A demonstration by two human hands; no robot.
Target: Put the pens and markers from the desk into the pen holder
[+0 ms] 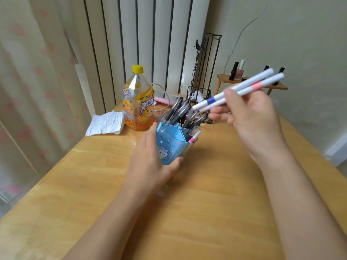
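Nearest the lens, two bare forearms reaching forward over a light wooden desk (206, 212). Left hand (150, 164) wrapped around the near side of a blue pen holder (169, 145), thumb up along its left wall, fingertips curling under its lower right edge; holder tipped, mouth leaning away and to the right, printed with a white cartoon animal. Already inside: a crowd of dark pens (180, 111) fanned out at the back, plus one white marker with a pink band (194, 137) poking from the right-hand compartment. Right hand (249, 117) raised above and right of the holder, clenched on two white markers held side by side, slanting up to the right: upper one with a blue band (211, 100), lower one with a pink band (257, 87). Lower ends just above the dark pens, not yet in the holder.

Behind the holder on the left, an orange iced-tea bottle (138, 102) with a yellow cap, upright; a crumpled white tissue (105, 124) just beside it. Further back, a black wire basket (201, 94) and white cables. At the far right, a small wooden shelf (251, 82) with nail polish bottles.
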